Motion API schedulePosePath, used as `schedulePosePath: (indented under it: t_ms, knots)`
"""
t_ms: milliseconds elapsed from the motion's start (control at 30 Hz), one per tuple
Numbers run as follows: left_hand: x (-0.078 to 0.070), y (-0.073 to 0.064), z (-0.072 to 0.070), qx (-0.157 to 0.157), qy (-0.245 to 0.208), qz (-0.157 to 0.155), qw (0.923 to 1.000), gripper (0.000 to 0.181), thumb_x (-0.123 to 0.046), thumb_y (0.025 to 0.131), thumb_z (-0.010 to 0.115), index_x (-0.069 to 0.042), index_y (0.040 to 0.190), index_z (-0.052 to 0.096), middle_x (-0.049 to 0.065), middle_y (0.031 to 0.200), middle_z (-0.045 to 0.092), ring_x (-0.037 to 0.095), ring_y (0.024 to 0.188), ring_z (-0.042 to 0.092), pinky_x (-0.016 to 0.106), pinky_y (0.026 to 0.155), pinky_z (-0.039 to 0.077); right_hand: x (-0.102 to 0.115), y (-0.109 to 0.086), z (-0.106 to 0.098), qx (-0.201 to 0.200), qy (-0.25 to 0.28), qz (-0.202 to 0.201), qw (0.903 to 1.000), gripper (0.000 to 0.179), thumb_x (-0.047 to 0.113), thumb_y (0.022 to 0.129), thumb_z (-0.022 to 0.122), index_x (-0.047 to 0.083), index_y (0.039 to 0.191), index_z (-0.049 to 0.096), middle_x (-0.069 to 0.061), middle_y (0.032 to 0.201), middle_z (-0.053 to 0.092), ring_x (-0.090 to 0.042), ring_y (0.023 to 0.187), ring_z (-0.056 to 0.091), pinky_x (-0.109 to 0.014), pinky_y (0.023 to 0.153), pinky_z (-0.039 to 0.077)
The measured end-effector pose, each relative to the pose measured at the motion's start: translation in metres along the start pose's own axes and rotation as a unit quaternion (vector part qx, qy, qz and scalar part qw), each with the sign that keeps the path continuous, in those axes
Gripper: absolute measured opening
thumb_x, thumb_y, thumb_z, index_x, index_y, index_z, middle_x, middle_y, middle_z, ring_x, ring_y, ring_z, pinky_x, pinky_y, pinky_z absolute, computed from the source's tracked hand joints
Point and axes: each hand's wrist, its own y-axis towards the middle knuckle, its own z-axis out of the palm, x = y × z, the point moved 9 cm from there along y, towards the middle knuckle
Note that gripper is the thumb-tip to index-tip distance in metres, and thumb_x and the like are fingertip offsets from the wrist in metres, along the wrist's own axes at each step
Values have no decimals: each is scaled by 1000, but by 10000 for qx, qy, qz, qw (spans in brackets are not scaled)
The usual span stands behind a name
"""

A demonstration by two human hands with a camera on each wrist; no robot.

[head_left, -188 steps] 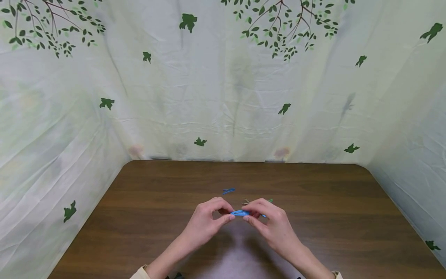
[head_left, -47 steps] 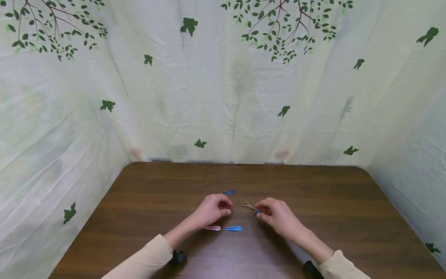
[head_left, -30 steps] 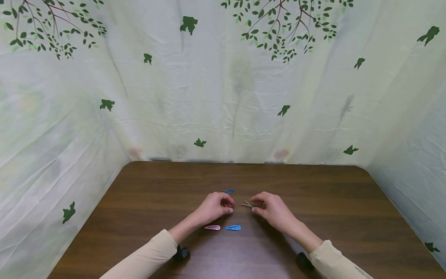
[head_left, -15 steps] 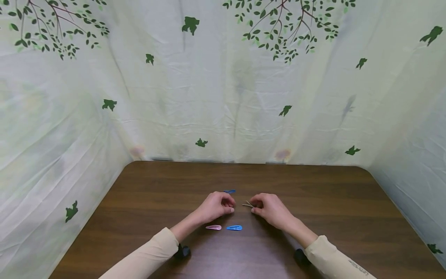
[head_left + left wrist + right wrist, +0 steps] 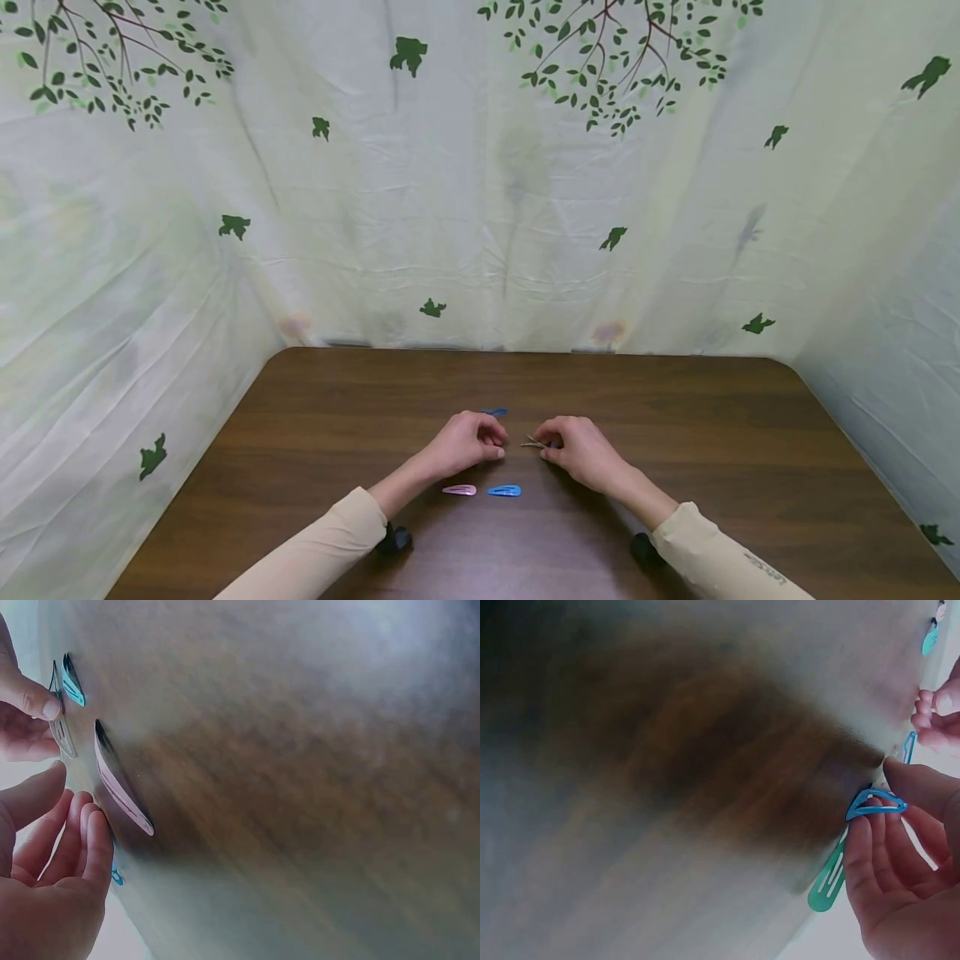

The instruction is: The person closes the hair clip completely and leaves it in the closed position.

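My right hand [image 5: 585,450] has thumb and fingertips around a thin silvery-beige snap hair clip [image 5: 531,444], pinching it just over the table. Its prongs stick out leftward, spread apart. Close by, the right wrist view shows a blue snap clip [image 5: 874,802] with a gap in its frame and a green hair clip [image 5: 826,885]. My left hand [image 5: 465,442] hovers to the left with loosely curled fingers and holds nothing. Partly behind it lies another blue clip [image 5: 495,412]. Nearer to me, a pink clip [image 5: 460,490] and a bright blue clip [image 5: 504,491] lie side by side.
The brown wooden table [image 5: 337,400] has rounded far corners. Pale cloth [image 5: 480,208] printed with leaves and birds hangs behind it and along both sides. Dark wrist gear [image 5: 393,540] sits by the left sleeve.
Earlier both hands held a blue clip; the pink and bright blue clips now show on the table. My right hand has shifted slightly left to the silvery clip. The left hand barely moved lately.
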Motion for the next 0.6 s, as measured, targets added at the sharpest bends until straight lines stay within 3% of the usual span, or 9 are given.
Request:
schedulePosePath:
  t_ms: [600]
  knots:
    - [1, 1, 0, 43, 102, -6, 9999, 18, -4, 79, 80, -5, 95, 73, -3, 80, 66, 8, 74, 58, 23, 69, 49, 1, 0, 2, 21, -156, -113, 9998, 10, 5, 83, 77, 13, 89, 75, 8, 83, 66, -7, 72, 56, -28, 66, 48]
